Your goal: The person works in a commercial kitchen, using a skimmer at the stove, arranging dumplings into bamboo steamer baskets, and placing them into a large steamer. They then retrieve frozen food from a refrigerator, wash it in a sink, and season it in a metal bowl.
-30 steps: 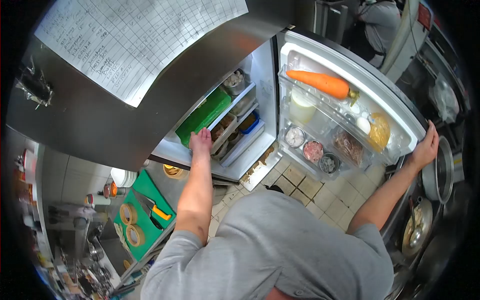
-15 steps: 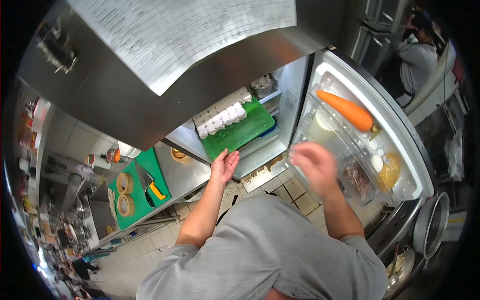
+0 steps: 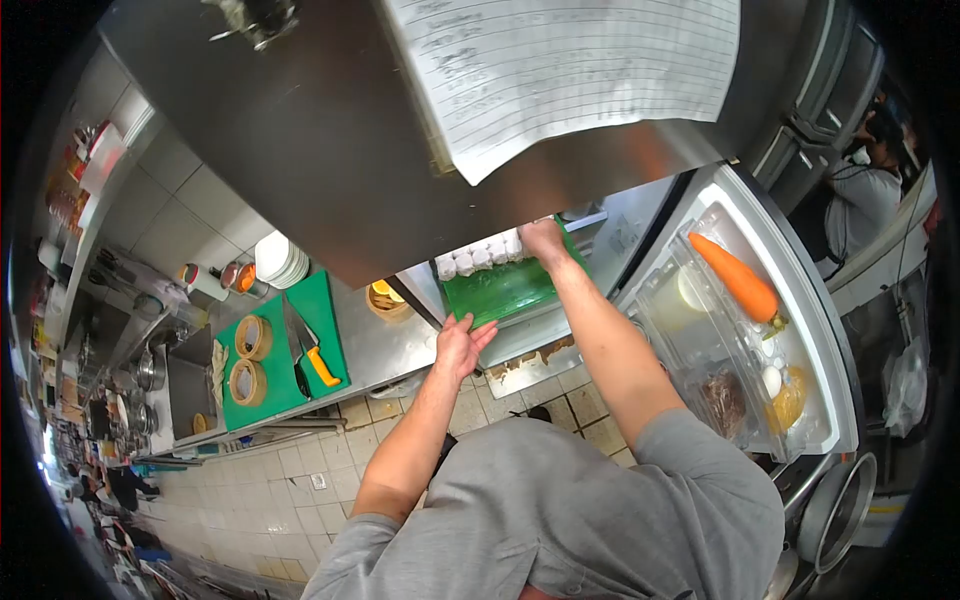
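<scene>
1. Left hand [image 3: 463,345]: I view it palm up, fingers partly spread, at the near edge of the tray; nothing enclosed in it.
2. Right hand [image 3: 542,240]: reaching into the refrigerator, at the right end of the white row; its fingertips are hidden, so I cannot tell how far open it is or what it has hold of.
3. Green, flat, rectangular tray [image 3: 515,288]: in the refrigerator opening, between the two hands.
4. Row of small, rounded white pieces [image 3: 482,257]: on the tray, toward its far side.
5. Dark metal refrigerator [image 3: 330,130]: door open to my right, with a long orange carrot [image 3: 735,280] in the door's upper rack.
6. Stainless-steel surface [image 3: 385,345]: to my left, bearing a green rectangular cutting board [image 3: 322,310] and a yellow-handled knife [image 3: 323,367] on that board.
</scene>
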### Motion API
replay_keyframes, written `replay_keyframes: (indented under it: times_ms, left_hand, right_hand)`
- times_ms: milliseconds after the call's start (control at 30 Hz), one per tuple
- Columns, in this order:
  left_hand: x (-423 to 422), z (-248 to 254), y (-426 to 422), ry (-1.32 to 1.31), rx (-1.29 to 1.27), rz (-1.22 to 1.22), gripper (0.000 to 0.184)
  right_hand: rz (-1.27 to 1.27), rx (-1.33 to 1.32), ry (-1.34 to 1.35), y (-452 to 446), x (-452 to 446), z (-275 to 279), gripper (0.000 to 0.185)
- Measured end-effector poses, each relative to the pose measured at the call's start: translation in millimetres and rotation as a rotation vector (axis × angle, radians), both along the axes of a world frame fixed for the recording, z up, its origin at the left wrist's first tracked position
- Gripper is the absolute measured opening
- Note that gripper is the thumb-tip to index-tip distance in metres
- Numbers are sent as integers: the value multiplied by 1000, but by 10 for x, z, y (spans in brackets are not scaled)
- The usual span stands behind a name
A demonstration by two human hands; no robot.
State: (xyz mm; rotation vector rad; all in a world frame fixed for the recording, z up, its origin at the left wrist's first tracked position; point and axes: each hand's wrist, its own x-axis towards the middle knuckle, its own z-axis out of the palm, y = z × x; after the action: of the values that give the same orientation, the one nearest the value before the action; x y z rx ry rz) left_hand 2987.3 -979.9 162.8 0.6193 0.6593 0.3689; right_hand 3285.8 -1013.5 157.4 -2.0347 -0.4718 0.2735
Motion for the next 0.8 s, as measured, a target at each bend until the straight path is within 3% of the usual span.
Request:
replay_keyframes:
  times_ms: [67, 133, 267, 333, 367, 433, 533, 667, 733, 767, 800]
  left_hand:
    - [-8, -7, 47, -4, 9, -8, 33]
    - [-3, -58, 102, 1, 0, -35, 33]
    - [-25, -79, 128, -5, -28, -35, 33]
    - [-29, -88, 150, -19, -29, -59, 33]
    - [-31, -68, 151, -23, -29, -55, 33]
    - [-37, -20, 138, -10, -27, -65, 34]
    - [-48, -64, 149, -14, -24, -79, 33]
    - [-40, -36, 146, -19, -17, -91, 33]
    - [-33, -61, 149, -16, -4, -96, 32]
    - [-32, -58, 151, -15, -3, -97, 32]
    - [-34, -54, 154, -22, -3, -100, 32]
  right_hand:
    - [-16, 4, -69, 152, 15, -46, 48]
    - [-81, 163, 117, 207, -62, 155, 61]
    - [-46, 256, 125, 117, -295, 523, 68]
    - [105, 28, -209, 107, -250, 515, 66]
    - [109, 29, -213, 119, -312, 534, 66]
    - [27, 339, 1, 98, -501, 594, 59]
    - [101, 185, -44, 62, -567, 594, 57]
    - [209, 267, -55, -4, -587, 437, 53]
    - [160, 99, 16, -114, -772, 568, 44]
    - [159, 100, 16, -129, -755, 495, 44]
    - [90, 197, 212, -139, -708, 368, 42]
